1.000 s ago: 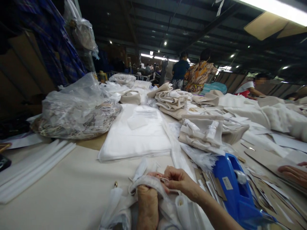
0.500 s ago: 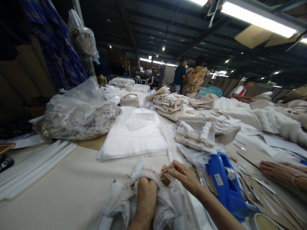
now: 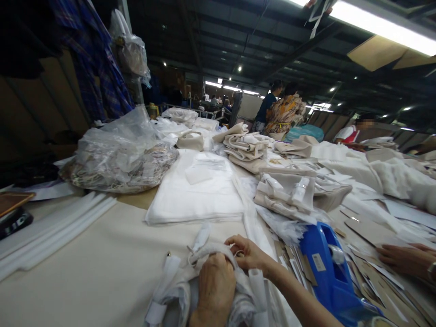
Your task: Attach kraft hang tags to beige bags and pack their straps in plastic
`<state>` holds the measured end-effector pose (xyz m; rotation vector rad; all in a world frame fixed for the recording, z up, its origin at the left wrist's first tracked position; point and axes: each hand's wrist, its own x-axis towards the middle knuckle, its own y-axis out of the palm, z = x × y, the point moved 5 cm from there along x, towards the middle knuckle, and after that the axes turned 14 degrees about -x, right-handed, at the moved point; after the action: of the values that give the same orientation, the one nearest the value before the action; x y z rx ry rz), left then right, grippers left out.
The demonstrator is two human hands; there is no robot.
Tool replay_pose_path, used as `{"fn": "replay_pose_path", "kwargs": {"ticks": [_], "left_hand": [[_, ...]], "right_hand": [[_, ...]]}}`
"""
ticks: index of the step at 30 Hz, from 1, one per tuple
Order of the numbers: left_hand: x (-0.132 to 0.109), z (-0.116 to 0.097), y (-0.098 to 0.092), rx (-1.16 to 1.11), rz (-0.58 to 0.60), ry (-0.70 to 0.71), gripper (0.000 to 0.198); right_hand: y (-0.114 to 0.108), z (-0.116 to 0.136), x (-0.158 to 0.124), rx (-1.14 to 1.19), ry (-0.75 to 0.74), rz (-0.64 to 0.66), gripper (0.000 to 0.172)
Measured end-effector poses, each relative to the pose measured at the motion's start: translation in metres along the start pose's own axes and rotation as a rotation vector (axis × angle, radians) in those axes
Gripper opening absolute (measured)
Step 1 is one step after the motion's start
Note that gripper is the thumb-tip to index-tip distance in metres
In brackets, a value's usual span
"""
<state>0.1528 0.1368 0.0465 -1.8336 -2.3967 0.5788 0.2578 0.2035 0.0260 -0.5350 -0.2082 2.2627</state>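
Low in the middle stands a beige fabric bag (image 3: pixel 243 290) with white wrapping on its straps and parts of its edge. My left hand (image 3: pixel 216 286) reaches into its opening, fingers closed on the upper rim; the fingertips are hidden. Just to the right, my right hand (image 3: pixel 248 255) is closed at the same rim, with a thin pale string (image 3: pixel 239 252) looped at its fingers. A white-wrapped tab (image 3: pixel 201 236) sticks up from the rim. A white-wrapped strap (image 3: pixel 169 272) with a small brass-coloured end lies on the left.
A blue tape dispenser (image 3: pixel 327 272) stands to my right, beside paper strips. Ahead lie a stack of white sheets (image 3: pixel 197 204) and folded beige bags (image 3: pixel 286 190). A clear plastic bag of strings (image 3: pixel 119 159) sits back left. A co-worker's hand (image 3: pixel 403 259) rests at the right.
My right hand has moved left to the bag's rim, close to my left hand. The brown tag that hung by it is no longer visible. The view has shifted slightly left.
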Motion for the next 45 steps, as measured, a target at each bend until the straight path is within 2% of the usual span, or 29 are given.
{"fn": "replay_pose_path", "kwargs": {"ticks": [3, 5, 9, 12, 15, 18, 21, 25, 31, 35, 37, 39, 41, 45], "left_hand": [[-0.004, -0.006, -0.003, 0.201, 0.017, 0.013, 0.023], [-0.005, -0.009, -0.004, 0.225, 0.038, 0.032, 0.022], [0.0, -0.003, -0.003, 0.015, 0.074, 0.026, 0.032], [0.001, 0.003, -0.001, -0.102, 0.066, 0.066, 0.03], [-0.002, -0.001, 0.002, -0.348, 0.173, 0.101, 0.025], [-0.005, -0.007, -0.001, -0.538, 0.235, 0.04, 0.025], [-0.006, -0.012, -0.01, -0.605, 0.17, -0.002, 0.027], [-0.005, -0.011, -0.015, -0.667, 0.09, -0.027, 0.028], [-0.003, -0.002, -0.014, -0.75, 0.041, -0.069, 0.026], [-0.001, 0.002, -0.015, -0.828, 0.017, -0.119, 0.027], [-0.001, 0.002, -0.016, -0.859, -0.004, -0.131, 0.028], [-0.001, 0.0, -0.018, -0.912, -0.029, -0.131, 0.028], [-0.002, -0.003, -0.019, -0.98, -0.052, -0.131, 0.027], [-0.004, -0.008, -0.018, -1.068, -0.022, -0.145, 0.027]], "right_hand": [[-0.01, 0.003, -0.002, -0.043, 0.014, 0.029, 0.019], [-0.019, 0.006, -0.005, -0.054, 0.027, 0.051, 0.015], [-0.03, 0.015, -0.013, -0.07, 0.071, 0.158, 0.023], [-0.037, 0.027, -0.017, -0.121, 0.066, 0.202, 0.025], [-0.043, 0.039, -0.019, -0.192, 0.039, 0.251, 0.021], [-0.045, 0.043, -0.021, -0.331, 0.049, 0.298, 0.026], [-0.042, 0.041, -0.023, -0.357, 0.049, 0.319, 0.027], [-0.037, 0.036, -0.021, -0.226, 0.026, 0.306, 0.022], [-0.034, 0.009, -0.002, -0.127, 0.117, 0.35, 0.034], [-0.025, 0.005, 0.013, -0.15, 0.118, 0.386, 0.043], [-0.016, 0.009, 0.017, -0.213, 0.105, 0.44, 0.041], [-0.007, 0.014, 0.021, -0.331, 0.077, 0.477, 0.027], [-0.003, 0.018, 0.023, -0.476, 0.051, 0.474, 0.02], [-0.013, 0.026, 0.023, -0.703, 0.054, 0.405, 0.017]]}}
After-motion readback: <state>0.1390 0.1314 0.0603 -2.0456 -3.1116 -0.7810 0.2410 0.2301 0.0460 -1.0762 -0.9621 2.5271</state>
